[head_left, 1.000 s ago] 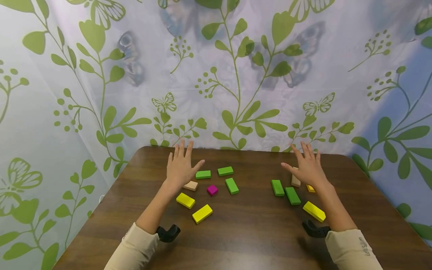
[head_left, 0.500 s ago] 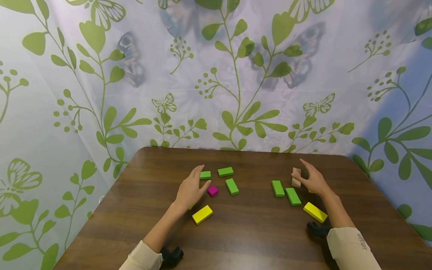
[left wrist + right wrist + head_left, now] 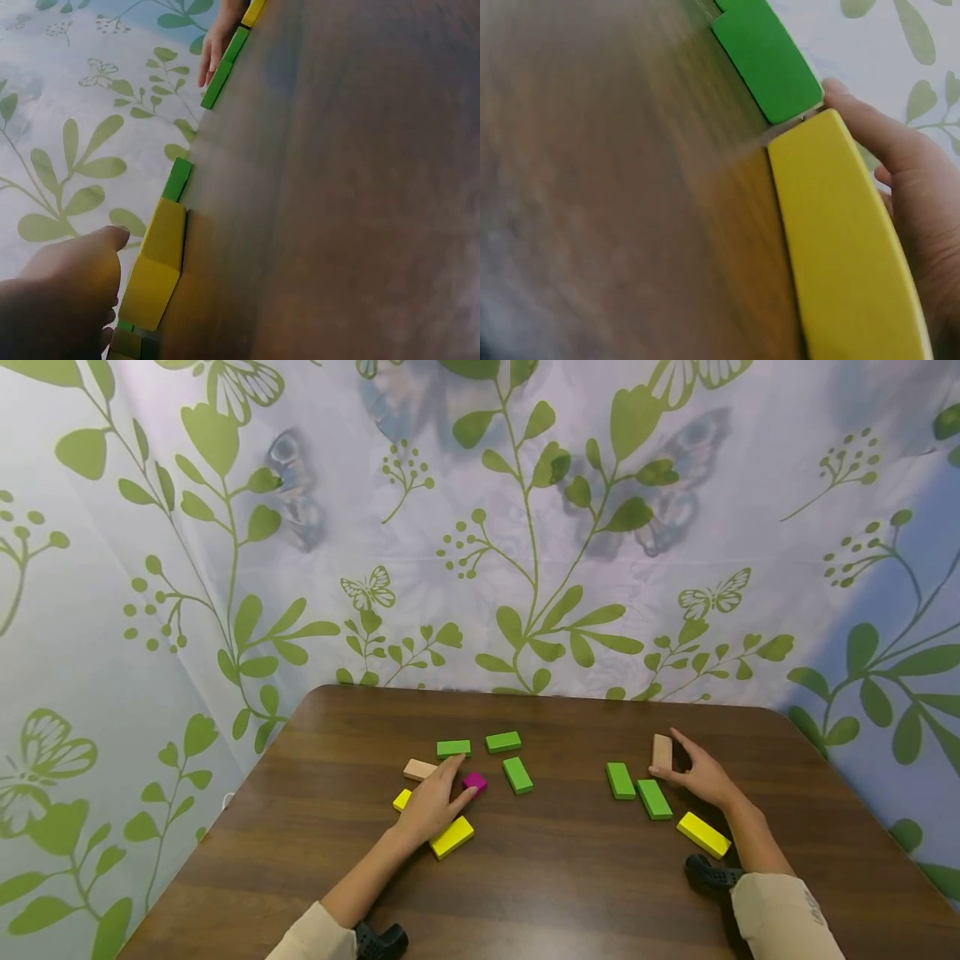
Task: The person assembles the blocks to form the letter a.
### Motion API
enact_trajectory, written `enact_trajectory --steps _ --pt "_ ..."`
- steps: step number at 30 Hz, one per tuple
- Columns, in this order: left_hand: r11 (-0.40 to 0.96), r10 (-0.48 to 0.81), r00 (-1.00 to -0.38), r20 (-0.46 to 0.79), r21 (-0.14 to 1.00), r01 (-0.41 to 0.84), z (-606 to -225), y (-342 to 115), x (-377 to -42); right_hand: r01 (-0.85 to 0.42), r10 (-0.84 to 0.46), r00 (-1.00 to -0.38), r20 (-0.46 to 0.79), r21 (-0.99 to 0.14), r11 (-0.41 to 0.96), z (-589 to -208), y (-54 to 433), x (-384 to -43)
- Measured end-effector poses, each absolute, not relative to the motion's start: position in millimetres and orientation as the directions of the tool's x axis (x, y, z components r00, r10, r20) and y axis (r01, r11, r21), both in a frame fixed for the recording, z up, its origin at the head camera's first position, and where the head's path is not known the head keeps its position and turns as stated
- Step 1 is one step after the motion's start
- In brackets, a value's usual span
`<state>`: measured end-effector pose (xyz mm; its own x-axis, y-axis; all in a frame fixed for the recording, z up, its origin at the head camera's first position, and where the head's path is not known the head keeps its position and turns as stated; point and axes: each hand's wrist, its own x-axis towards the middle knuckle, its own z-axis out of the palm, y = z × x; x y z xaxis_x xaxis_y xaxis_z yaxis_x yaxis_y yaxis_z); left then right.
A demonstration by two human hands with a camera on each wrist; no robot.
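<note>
My left hand (image 3: 431, 803) reaches low over the left group of blocks, thumb and fingers spread about a small magenta block (image 3: 475, 783); the thumb tip is at its near side. A bare wooden block (image 3: 420, 769) and a partly covered yellow block (image 3: 402, 799) lie beside its fingers. Another yellow block (image 3: 453, 839) lies just below this hand. On the right, my right hand (image 3: 705, 777) spans a bare wooden block (image 3: 662, 752), thumb by its near end and index finger by its far right corner; a firm grip cannot be made out. A yellow block (image 3: 703, 835) lies near the right wrist.
Three green blocks, one of them a tilted green block (image 3: 517, 775), lie beyond and right of the left hand. Two more, including a green block (image 3: 654, 799), lie left of the right hand. The brown table (image 3: 555, 893) ends at a leaf-patterned curtain (image 3: 420, 527).
Both hands have come down from a raised, spread pose. The left hand moved right and nearer to the magenta block; the right hand lowered beside the wooden block. The blocks look unmoved.
</note>
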<state>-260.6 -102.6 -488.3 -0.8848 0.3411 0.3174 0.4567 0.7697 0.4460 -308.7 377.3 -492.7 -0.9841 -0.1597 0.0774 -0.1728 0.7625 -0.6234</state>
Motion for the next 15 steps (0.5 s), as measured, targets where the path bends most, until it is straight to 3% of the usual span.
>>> enact_trajectory --steps 6,15 --pt "0.768 0.371 -0.858 0.356 0.401 0.499 -489.7 -101.5 -260.3 -0.234 -0.197 -0.972 0.128 -0.58 0.78 -497.2 379.1 -309.9" --pt "0.794 0.365 -0.846 0.389 0.345 0.501 -489.5 -100.0 -260.5 -0.225 -0.187 -0.974 0.127 -0.55 0.804 -497.9 378.1 -310.5"
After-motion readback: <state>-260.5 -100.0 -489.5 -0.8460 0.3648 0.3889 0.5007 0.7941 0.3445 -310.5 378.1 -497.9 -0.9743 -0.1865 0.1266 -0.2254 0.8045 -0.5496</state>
